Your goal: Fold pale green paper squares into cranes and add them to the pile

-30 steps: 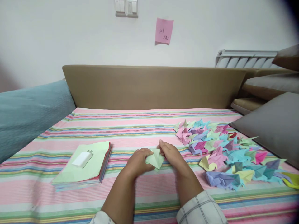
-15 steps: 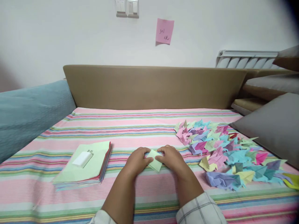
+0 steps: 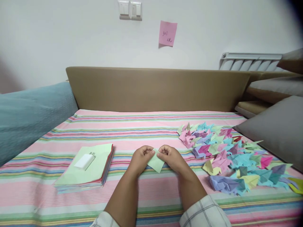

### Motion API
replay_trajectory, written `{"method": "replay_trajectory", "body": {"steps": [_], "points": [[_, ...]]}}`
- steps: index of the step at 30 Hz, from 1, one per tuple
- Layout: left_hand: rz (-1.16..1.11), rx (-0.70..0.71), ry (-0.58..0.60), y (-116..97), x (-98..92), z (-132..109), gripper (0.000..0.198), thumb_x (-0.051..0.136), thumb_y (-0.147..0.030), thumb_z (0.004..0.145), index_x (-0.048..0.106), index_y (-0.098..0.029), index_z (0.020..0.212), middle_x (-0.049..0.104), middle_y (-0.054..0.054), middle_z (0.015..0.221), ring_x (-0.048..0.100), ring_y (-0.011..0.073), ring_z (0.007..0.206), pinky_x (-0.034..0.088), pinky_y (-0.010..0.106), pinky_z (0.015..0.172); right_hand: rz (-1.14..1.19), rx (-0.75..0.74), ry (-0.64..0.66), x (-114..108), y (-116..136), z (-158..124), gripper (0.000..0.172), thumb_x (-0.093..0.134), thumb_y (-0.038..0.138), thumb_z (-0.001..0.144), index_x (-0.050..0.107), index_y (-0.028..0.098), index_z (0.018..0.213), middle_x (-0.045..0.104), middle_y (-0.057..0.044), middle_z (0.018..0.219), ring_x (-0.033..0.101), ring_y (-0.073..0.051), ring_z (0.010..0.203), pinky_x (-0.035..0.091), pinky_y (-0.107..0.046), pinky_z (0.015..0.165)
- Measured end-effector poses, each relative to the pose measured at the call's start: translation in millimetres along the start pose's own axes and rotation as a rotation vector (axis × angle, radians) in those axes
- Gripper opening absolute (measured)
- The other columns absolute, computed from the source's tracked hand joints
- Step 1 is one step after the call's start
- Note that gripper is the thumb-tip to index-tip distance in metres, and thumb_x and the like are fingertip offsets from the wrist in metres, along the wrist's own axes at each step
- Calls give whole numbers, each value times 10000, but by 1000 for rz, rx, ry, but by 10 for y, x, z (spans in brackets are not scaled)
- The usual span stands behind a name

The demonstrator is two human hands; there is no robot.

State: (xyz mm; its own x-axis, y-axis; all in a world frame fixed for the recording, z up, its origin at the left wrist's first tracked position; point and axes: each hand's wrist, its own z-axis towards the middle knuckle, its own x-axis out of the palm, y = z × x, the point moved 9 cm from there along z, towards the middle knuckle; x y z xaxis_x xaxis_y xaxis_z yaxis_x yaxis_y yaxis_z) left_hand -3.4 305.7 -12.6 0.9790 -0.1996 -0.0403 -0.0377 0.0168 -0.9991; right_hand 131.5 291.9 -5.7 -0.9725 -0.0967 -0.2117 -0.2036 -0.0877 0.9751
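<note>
A small light-green square of folded paper [image 3: 156,164] is held between both hands, with one corner pointing toward me. My left hand [image 3: 141,159] pinches its upper left edge between thumb and curled fingers. On the other side, my right hand [image 3: 170,156] pinches the upper right edge the same way, and the two thumb tips nearly meet near the top corner. Folded paper cranes [image 3: 221,160] in several colours lie in a wide cluster to the right of my right hand.
A stack of coloured paper [image 3: 97,164] lies at the left, with a white plug adapter [image 3: 84,161] on top. Striped cloth [image 3: 132,126] covers the surface. Grey cushions [image 3: 279,123] stand at the right, and a brown padded backrest [image 3: 156,90] runs along the back.
My thumbs have shifted up from the paper's middle to near its top corner, and my fingers have curled in more. More of the green paper's face shows now.
</note>
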Motion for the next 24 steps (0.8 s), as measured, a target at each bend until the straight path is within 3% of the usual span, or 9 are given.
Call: {"method": "replay_trajectory", "body": {"steps": [8,15,19,24], "points": [[-368,-56,-78,-18,47,-35,306,791,-365,548,630,-134,667,591,-24,590,503,77,513,392,199,511,201,-49,37,70,59,-9,250,652,392,708,553,174,776,509,31,682,452,-92,581,368,-218,545],[-460,-91,-95,-15,54,-41,304,816,-335,512,647,-133,664,612,-15,583,532,88,500,415,211,507,113,-83,34,66,117,-33,242,653,390,720,595,155,705,543,12,649,468,-107,595,374,-230,559],[-543,-95,-173,-10,0,-43,322,832,-326,471,643,-137,649,608,-22,566,533,92,484,414,214,491,107,-106,42,69,120,-25,251,634,407,739,612,158,721,570,6,668,488,-115,613,383,-236,578],[-540,-91,-163,-27,-10,-44,327,833,-321,480,652,-127,671,631,-3,585,551,98,513,432,216,521,172,-92,-51,-26,105,-8,275,655,432,710,611,161,693,584,4,656,509,-126,619,409,-252,604]]}}
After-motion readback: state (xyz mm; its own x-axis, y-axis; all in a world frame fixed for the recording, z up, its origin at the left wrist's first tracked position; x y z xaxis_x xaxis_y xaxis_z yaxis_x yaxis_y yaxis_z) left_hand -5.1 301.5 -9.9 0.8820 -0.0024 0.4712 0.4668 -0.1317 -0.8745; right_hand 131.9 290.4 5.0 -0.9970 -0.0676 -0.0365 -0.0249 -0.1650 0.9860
